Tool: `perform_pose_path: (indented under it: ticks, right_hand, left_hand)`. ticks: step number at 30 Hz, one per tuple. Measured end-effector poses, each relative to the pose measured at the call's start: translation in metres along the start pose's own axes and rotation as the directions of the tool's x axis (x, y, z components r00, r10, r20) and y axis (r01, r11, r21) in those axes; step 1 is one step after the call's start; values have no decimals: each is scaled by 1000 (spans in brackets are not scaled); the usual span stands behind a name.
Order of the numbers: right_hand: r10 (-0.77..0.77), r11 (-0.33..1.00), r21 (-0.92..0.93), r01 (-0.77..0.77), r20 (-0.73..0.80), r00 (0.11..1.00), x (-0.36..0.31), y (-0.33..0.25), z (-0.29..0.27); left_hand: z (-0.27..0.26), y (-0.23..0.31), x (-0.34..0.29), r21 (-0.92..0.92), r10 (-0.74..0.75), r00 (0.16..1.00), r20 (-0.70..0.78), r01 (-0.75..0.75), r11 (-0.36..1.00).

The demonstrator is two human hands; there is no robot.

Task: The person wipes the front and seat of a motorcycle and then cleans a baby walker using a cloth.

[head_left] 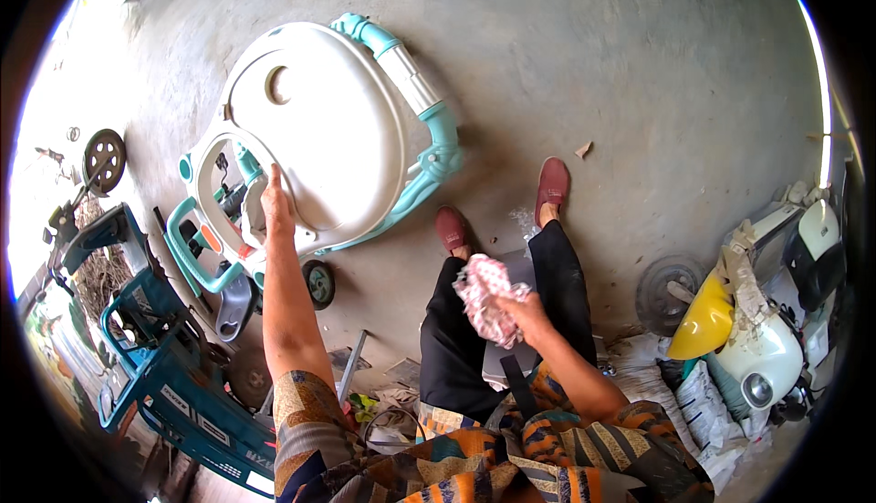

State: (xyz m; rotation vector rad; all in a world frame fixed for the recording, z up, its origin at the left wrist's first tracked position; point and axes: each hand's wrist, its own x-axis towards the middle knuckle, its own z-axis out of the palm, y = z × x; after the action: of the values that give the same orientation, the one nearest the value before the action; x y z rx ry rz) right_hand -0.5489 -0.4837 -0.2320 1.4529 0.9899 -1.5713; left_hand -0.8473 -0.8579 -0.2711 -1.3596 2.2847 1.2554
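Observation:
On the left of the floor stands what looks like a white and teal baby walker (324,110), with a broad white top panel, an oval opening and a curved teal tube along its far right side. My left hand (276,206) is closed on the rim of that oval opening; some of its fingers are hidden beneath the edge. Over my lap, my right hand (529,314) grips a crumpled pink and white cloth (488,298). The cloth is apart from the walker.
To the left lies a teal machine frame (196,412), with a black wheel (105,161) beyond it. At the right, a yellow shell (704,320) and a white headlamp housing (762,357) lie among sacks (707,407). My feet in dark red shoes (552,183) rest on the concrete floor.

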Motion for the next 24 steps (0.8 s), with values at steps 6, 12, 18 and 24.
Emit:
perform_pose_path:
  ticks: [6,12,18,24]
  right_hand:
    - [-69,998,2,69,147,987,18,11,-22]
    - [-187,973,146,181,28,982,29,19,-60]
    - [-165,937,320,139,56,985,27,17,-62]
    - [-163,827,557,80,101,981,21,-6,-71]
  left_hand:
    - [5,-12,20,20,65,998,5,-65,998]
    - [104,25,-53,-50,190,965,182,-184,982]
    - [251,95,-154,-112,331,919,213,-314,943]
    - [381,132,-253,-146,420,771,479,-402,904]
